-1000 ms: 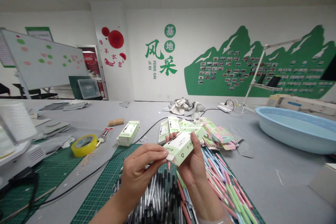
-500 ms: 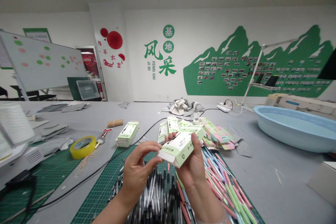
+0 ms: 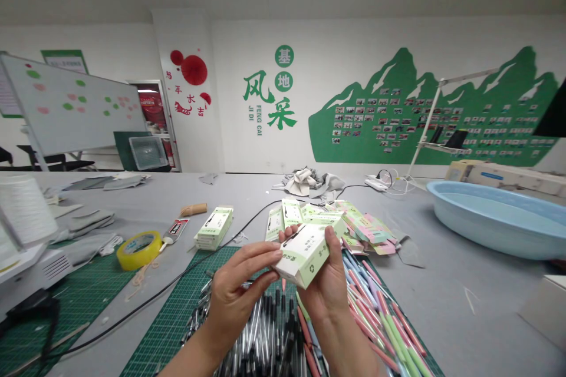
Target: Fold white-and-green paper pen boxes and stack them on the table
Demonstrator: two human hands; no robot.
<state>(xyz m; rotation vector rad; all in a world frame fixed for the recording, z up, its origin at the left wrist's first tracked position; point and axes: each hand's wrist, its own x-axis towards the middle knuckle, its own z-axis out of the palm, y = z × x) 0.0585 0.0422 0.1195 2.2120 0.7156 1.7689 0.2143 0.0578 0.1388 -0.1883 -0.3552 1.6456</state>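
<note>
In front of me, my right hand point(image 3: 325, 283) is wrapped around a white and green paper box point(image 3: 305, 250), holding it tilted from below and the right. The fingers of my left hand point(image 3: 241, 283) pinch the box's near left corner, where the end flap lies flat. Below my hands, a pile of black and clear pens point(image 3: 260, 330) covers the green cutting mat point(image 3: 154, 330). Pastel pens point(image 3: 389, 318) in pink, green and blue lie to the right. Flat and folded boxes point(image 3: 283, 215) sit just behind the held one.
A stack of similar boxes point(image 3: 214, 228) stands at the left, near yellow tape point(image 3: 140, 250). A black cable point(image 3: 177, 277) crosses the table. Grey cloth scraps point(image 3: 312, 181) lie at the back. A blue basin point(image 3: 499, 224) is at the right, a thread cone point(image 3: 26, 212) at far left.
The flap that stuck out at the box's near end is now folded flat against it. My left hand has shifted slightly right, with its fingers on that corner.
</note>
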